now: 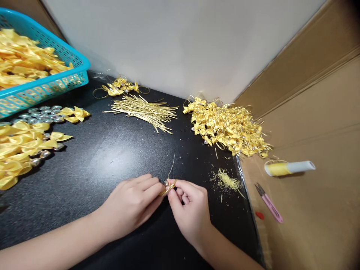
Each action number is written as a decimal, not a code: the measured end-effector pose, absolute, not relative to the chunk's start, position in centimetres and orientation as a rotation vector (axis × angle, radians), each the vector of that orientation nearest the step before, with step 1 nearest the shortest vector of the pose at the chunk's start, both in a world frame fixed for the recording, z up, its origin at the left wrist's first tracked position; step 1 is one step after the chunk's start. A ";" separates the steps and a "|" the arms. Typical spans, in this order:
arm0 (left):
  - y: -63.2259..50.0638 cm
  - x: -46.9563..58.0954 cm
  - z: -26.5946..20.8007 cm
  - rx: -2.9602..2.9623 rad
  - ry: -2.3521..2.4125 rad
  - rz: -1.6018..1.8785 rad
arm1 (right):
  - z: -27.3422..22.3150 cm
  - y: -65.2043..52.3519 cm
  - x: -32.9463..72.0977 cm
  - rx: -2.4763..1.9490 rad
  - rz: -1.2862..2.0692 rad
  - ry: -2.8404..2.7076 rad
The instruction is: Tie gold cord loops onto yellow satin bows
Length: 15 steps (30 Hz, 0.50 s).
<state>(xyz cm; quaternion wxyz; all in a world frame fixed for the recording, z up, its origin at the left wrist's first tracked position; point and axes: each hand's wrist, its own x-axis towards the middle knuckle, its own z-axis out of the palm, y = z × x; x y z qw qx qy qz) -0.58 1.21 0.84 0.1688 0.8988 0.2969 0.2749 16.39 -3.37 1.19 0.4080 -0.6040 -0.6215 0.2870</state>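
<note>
My left hand (pixel 135 204) and my right hand (pixel 191 210) meet over the black table, fingertips almost touching. Between them is a small silver bead (pixel 165 183) with a gold cord (pixel 172 185) pinched across it. A thin thread end (pixel 173 161) sticks up from the fingertips. My left fingers are closed around the bead's side and largely hide what they grip. With thumb and forefinger, my right hand pinches the gold cord. Whether a ribbon bow sits under the left fingers is hidden.
Gold cord pieces (pixel 146 110) lie ahead, near finished-looking yellow bows (pixel 227 127) in a heap. At left are a turquoise basket (pixel 81 62), loose ribbon bows (pixel 17 146) and silver beads (pixel 42 114). Thread scraps (pixel 228 180), pink snips (pixel 270 204) and a thread spool (pixel 289 168) lie right.
</note>
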 end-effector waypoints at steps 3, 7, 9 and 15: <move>1.2 -0.5 1.0 2.589 0.844 0.739 | 1.3 -3.2 16.1 -1.504 0.698 -1.510; 1.4 -0.5 1.2 2.267 0.913 0.617 | 1.5 -3.0 16.0 -1.448 0.753 -1.436; 1.8 -0.6 1.3 1.965 0.943 0.517 | 1.6 -2.9 16.1 -1.396 0.885 -1.380; 3.2 -0.8 1.9 1.395 0.938 0.487 | 2.5 -2.9 17.2 -1.145 0.923 -1.483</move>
